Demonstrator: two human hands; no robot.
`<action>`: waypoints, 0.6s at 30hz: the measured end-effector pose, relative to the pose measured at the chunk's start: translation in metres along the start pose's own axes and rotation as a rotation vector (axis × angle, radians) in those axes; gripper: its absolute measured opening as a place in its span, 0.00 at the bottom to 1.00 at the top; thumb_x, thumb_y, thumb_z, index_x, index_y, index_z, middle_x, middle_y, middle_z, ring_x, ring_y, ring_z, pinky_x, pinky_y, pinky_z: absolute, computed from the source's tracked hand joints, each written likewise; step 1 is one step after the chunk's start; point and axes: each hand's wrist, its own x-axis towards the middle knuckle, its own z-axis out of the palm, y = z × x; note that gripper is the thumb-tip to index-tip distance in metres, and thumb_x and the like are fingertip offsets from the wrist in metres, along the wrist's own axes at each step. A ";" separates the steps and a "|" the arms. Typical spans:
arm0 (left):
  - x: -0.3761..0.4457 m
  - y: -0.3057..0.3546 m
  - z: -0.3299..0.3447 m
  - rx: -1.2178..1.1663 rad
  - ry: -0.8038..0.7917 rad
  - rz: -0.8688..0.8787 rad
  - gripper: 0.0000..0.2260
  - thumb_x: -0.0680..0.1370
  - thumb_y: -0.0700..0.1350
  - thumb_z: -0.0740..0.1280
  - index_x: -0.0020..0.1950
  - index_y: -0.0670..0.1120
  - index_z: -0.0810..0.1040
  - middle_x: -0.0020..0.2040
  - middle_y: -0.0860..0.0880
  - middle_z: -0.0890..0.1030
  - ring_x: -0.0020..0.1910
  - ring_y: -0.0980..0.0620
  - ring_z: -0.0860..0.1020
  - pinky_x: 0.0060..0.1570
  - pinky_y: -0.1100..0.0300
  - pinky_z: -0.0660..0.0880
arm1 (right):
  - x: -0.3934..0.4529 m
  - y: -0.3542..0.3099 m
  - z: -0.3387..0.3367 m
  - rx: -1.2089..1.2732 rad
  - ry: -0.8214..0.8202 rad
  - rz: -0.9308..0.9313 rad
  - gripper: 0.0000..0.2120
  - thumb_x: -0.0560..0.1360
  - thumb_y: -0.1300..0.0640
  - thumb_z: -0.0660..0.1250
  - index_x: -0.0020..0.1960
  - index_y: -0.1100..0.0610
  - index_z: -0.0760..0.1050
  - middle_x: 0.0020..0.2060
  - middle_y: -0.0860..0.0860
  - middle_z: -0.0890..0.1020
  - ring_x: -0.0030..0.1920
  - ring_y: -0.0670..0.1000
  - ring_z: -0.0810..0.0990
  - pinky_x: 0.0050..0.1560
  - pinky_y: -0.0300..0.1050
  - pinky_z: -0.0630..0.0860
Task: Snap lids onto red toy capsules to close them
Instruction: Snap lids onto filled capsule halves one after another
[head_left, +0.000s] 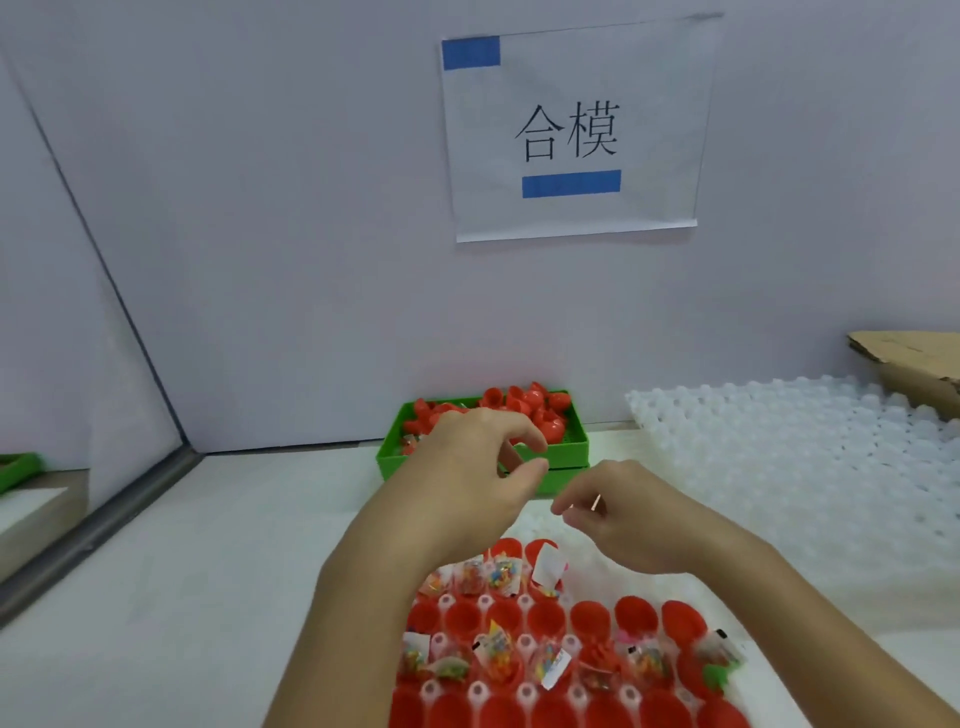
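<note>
Red capsule halves (545, 618) stand in rows in a white holder tray at the bottom centre, and several hold small bagged toys (498, 571). The nearest row (550, 709) shows rounded red tops. Loose red lids (524, 405) are heaped in a green tray (563, 451) by the back wall. My left hand (478, 467) hovers at the green tray's front edge, thumb and fingers loosely curled and apart, holding nothing. My right hand (623, 514) hangs above the far end of the capsule rows, its fingers loosely curled downward, with nothing visible in them.
A stack of white moulded holder trays (789, 447) lies to the right, with a cardboard box (914, 364) behind it. A paper sign (571, 135) hangs on the back wall. A partition and metal rail (104, 525) close off the left side.
</note>
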 end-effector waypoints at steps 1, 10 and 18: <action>0.000 0.000 0.001 -0.011 -0.006 0.003 0.08 0.80 0.52 0.65 0.58 0.57 0.80 0.48 0.59 0.79 0.47 0.60 0.79 0.51 0.59 0.78 | 0.002 0.000 0.006 -0.006 -0.029 0.005 0.12 0.81 0.57 0.61 0.52 0.64 0.80 0.49 0.59 0.83 0.44 0.56 0.79 0.50 0.50 0.78; 0.002 0.000 0.003 -0.070 -0.017 0.034 0.08 0.80 0.55 0.64 0.54 0.58 0.82 0.46 0.60 0.80 0.43 0.61 0.78 0.45 0.63 0.77 | 0.008 -0.010 0.020 0.021 0.037 0.058 0.05 0.76 0.51 0.71 0.45 0.47 0.86 0.42 0.44 0.86 0.44 0.45 0.81 0.50 0.45 0.80; 0.003 -0.001 0.003 -0.062 0.046 0.043 0.07 0.81 0.53 0.65 0.53 0.56 0.82 0.46 0.59 0.80 0.44 0.61 0.78 0.45 0.65 0.76 | 0.009 -0.014 0.017 0.095 0.099 0.108 0.05 0.72 0.56 0.73 0.39 0.50 0.86 0.34 0.42 0.84 0.36 0.39 0.80 0.35 0.30 0.72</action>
